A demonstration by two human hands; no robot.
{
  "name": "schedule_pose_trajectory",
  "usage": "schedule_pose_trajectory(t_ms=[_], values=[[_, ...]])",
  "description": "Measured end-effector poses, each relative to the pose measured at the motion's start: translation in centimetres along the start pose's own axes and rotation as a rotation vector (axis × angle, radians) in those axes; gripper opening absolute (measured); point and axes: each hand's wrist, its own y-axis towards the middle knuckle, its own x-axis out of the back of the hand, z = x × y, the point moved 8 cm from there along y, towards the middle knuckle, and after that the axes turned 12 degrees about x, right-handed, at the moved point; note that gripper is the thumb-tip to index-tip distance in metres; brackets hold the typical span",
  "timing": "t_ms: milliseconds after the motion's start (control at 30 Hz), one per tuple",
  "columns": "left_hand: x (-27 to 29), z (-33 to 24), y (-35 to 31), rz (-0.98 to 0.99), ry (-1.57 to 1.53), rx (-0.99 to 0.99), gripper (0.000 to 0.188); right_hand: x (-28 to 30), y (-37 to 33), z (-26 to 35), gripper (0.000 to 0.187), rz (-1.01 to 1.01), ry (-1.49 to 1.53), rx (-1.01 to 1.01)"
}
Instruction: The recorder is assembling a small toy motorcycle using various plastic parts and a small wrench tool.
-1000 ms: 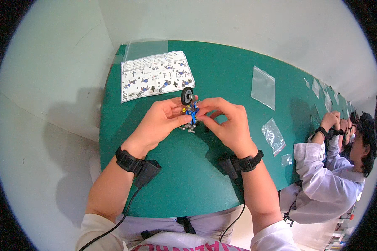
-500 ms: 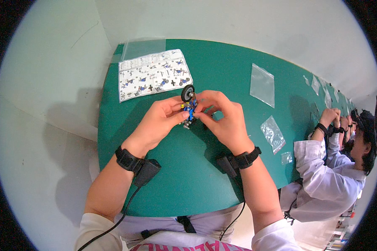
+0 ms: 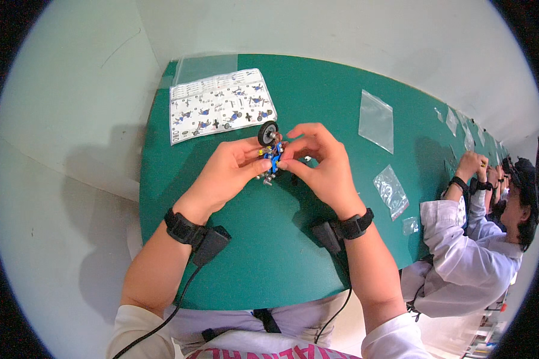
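Over the table's middle, a partly built model motorcycle [image 3: 275, 160] is held between my two hands. It has blue plates, small silver screws and a black wheel [image 3: 268, 133] at its far end. My left hand [image 3: 222, 170] is closed on its left side, thumb on the blue part and fingers behind it. From the right, my right hand [image 3: 322, 162] pinches the blue part with thumb and a bent finger, while its index finger is raised off the model. My fingers hide part of the model.
A printed instruction sheet [image 3: 221, 107] lies beyond my hands on the green table [image 3: 251, 251], a clear bag [image 3: 206, 67] behind it. More clear bags [image 3: 376, 121] lie to the right. A co-worker [image 3: 467, 239] sits at the right. Cables run from my black wrist straps [image 3: 182, 229].
My right index finger has lifted away from the model and the hand has shifted slightly. My left hand and the model stay nearly in place.
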Motion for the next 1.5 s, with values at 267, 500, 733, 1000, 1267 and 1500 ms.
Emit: schedule_pose_trajectory(t_ms=[267,500,733,1000,1267,1500], values=[[-0.1,0.0,-0.1,-0.010,-0.027,0.030,0.039,-0.2,0.0,1.0,0.044,0.018,-0.070,0.091],[0.1,0.1,-0.1,-0.013,-0.066,0.031,0.039,-0.5,0.0,-0.1,0.043,-0.001,0.083,0.012],[0.2,0.5,0.1,-0.003,-0.054,0.016,0.041,-0.8,-0.6,-2.1,0.043,-0.032,0.254,-0.064],[0.0,0.2,-0.1,0.012,-0.079,0.016,0.040,-1.1,-0.6,-2.4,0.044,-0.013,0.269,-0.063],[0.1,0.7,0.0,0.028,-0.115,0.042,0.041,-1.4,-0.5,-2.9,0.043,-0.007,0.309,-0.063],[0.0,0.5,0.0,0.012,-0.103,0.025,0.045,-1.3,-0.9,-3.1,0.038,-0.065,0.339,-0.092]])
